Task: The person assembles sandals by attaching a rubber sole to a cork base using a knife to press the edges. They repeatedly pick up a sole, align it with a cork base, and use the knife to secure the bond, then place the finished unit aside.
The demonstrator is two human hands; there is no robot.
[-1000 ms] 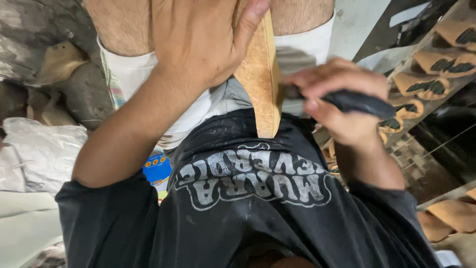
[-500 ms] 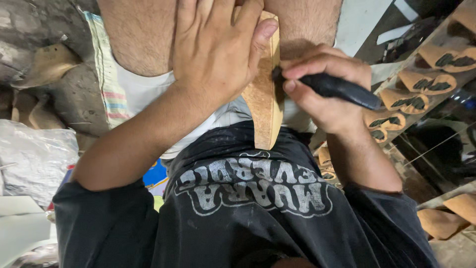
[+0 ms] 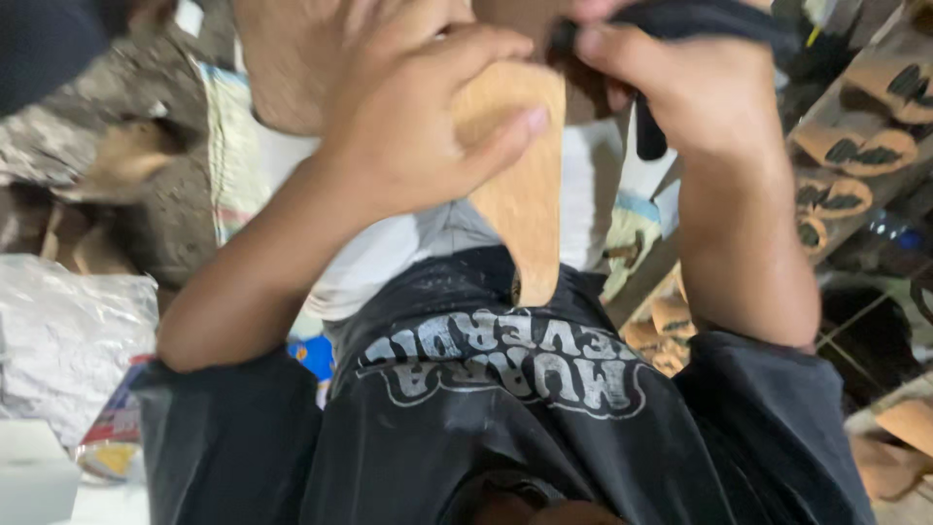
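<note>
Wooden piece (image 3: 525, 194) stands upright (narrow end down), left hand (image 3: 408, 126) grip clamped on it.

Dim, soft overhead light; heavy motion blur.

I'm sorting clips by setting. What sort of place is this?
Probably a small woodcraft workshop: similar tan carved pieces sit stacked in rows, the left hand holds a tapered wooden piece, and the right hand grips a dark-handled tool.
</note>
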